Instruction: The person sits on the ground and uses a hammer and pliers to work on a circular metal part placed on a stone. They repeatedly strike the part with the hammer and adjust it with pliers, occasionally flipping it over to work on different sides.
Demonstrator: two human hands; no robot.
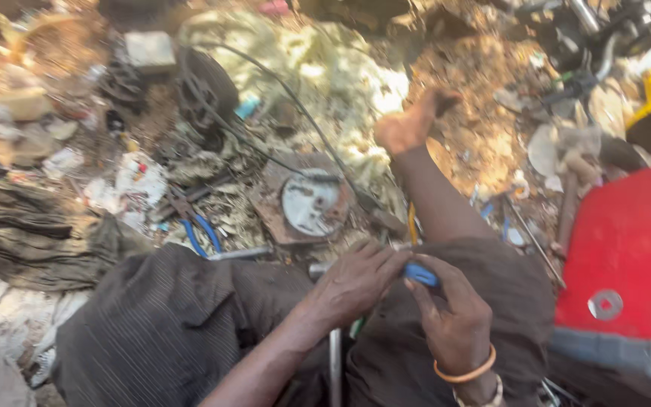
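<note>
At the far left a crumpled dark cloth lies on the littered ground, with white scraps of paper just beyond it. Blue-handled pliers lie near the person's left knee, and further in, a round metal disc sits on a rusty plate, a black cable curving over it from a dark wheel behind.

In the near middle, over the lap in dark trousers, the left hand comes in from the lower left, palm down, fingers curled shut around a blue-handled tool and the grey metal rod that runs down between the knees. Touching it on the right, the right hand, an orange bangle on its wrist, rises from the bottom edge and pinches the blue handle with its fingers.

The right leg stretches away, its bare foot resting on the ground. A red metal panel closes the right side, close to the right hand; the freest room is the sunlit ground past the foot.
</note>
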